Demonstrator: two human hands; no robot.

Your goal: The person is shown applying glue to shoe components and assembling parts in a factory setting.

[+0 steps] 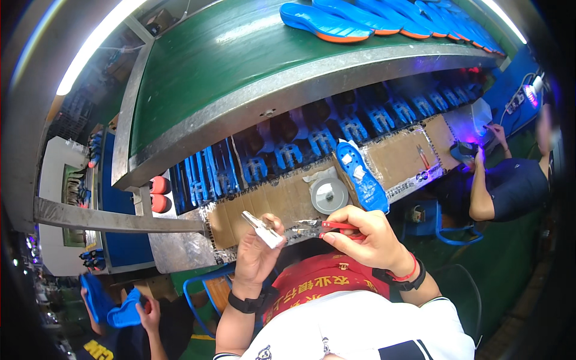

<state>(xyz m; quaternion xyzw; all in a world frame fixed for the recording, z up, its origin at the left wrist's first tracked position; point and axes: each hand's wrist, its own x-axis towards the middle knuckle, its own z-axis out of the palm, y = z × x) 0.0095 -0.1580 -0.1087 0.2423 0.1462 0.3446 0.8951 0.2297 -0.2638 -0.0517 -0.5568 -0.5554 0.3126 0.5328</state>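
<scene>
Far left: a co-worker's hands hold blue shoe soles [125, 310], below the bare metal end of the counter [180, 251].

Left hand [257, 255]: raised in front of the counter, grip clamped, fingers and thumb together, on a small metal-and-white piece [264, 231]. Its metal end points up and left, its white end toward the nippers [327, 226].

Nippers: red-handled, level, blades facing the piece but apart from it. Cannot tell whether anything sits between the blades.

Grey round disc [329, 195]: on the cardboard [273, 203], just beyond the nippers. Blue sole [362, 175] lies to its right.

Right hand [379, 239]: grip clamped around the nipper handles, thumb nearest the body.

Handling, my judgement: steady the piece low on its body, keep left fingertips clear of the blades, square the blades up before squeezing, and press gently; smooth metal may slip.

Far right: another co-worker's arm [480, 187] at the counter.
</scene>
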